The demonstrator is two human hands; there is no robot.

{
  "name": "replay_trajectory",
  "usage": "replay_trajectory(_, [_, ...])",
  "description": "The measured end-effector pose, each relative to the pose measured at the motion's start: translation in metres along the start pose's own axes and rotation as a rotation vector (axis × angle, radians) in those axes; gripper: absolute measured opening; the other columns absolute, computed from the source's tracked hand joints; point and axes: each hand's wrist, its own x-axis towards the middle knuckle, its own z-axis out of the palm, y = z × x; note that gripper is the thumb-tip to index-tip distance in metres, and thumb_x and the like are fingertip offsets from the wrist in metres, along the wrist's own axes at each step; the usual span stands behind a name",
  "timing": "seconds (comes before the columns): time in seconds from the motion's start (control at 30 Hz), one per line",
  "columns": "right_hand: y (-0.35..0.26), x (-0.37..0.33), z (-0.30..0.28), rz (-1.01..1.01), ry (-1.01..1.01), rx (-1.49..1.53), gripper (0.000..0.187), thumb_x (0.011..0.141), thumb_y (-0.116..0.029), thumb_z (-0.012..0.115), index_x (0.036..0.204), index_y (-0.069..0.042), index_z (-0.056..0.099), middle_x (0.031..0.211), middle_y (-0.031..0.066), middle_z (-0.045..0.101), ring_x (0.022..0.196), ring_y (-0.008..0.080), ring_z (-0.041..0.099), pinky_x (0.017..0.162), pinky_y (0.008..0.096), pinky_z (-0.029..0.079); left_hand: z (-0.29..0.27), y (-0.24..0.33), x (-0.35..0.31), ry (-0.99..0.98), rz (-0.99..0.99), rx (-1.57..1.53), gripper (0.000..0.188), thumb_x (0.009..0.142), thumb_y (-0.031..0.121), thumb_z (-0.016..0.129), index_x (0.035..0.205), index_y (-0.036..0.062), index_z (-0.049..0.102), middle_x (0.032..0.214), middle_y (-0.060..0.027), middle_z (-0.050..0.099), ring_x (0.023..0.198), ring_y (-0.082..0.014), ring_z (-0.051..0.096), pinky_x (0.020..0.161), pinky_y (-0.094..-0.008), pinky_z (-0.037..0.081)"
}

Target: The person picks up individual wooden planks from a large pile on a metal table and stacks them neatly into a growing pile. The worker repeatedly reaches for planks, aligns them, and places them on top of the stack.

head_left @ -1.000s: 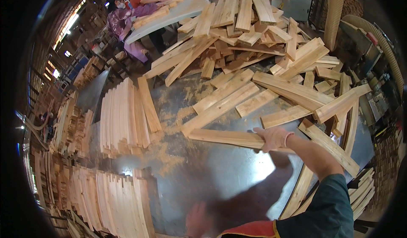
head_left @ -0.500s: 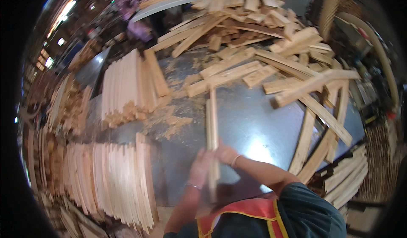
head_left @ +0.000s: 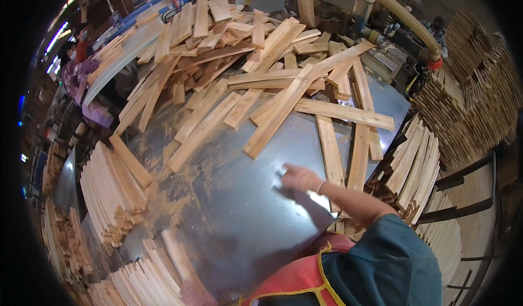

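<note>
At the lower edge, my left hand [head_left: 197, 294] grips the near end of a pale wooden board [head_left: 177, 254], both slightly blurred. This board lies along the right side of a row of upright-set boards [head_left: 143, 279]. Over the shiny metal tabletop [head_left: 234, 208], my right hand [head_left: 299, 178] is held out, its fingers loosely extended to the left with no board in them. Nearest to it are a long board [head_left: 283, 112] slanting across the pile and a board [head_left: 329, 145] lying lengthwise on the right.
A jumbled heap of boards [head_left: 218, 44] covers the table's far side. Another neat row of boards [head_left: 109, 183] stands at left, with sawdust [head_left: 177, 197] beside it. Stacked boards [head_left: 414, 164] sit beyond the right edge. A ribbed hose [head_left: 392, 9] arches behind. Another person [head_left: 81, 80] is at far left.
Both hands were together on a narrow piece of wood at the table's middle. My left hand has gone left to the row with a board; my right hand has come off. The view has turned right.
</note>
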Motion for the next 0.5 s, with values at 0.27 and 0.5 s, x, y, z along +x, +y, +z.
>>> replay_trajectory(0.27, [0.108,0.098,-0.203,0.695,0.079,-0.555,0.09,0.087,-0.046,0.075,0.161,-0.007,0.042,0.154,0.0204,0.057,0.142,0.0349,0.054,0.116,0.046,0.046,-0.02,0.059,0.074,0.071,0.161,0.019,0.084,0.084,0.045,0.084,0.151,0.004,0.053,0.15,-0.0187,0.057,0.143,-0.0365,0.05,0.118,-0.0493,0.042])
replay_trajectory(0.5, [0.147,0.126,-0.233,0.673,-0.11,-0.748,0.087,0.074,-0.033,0.081,0.152,-0.013,0.048,0.149,0.0155,0.06,0.143,0.0341,0.054,0.115,0.049,0.044,-0.144,0.329,0.208,-0.063,0.55,-0.537,0.115,0.071,0.041,0.093,0.164,0.0058,0.035,0.159,-0.0215,0.046,0.15,-0.0414,0.039,0.126,-0.0494,0.03])
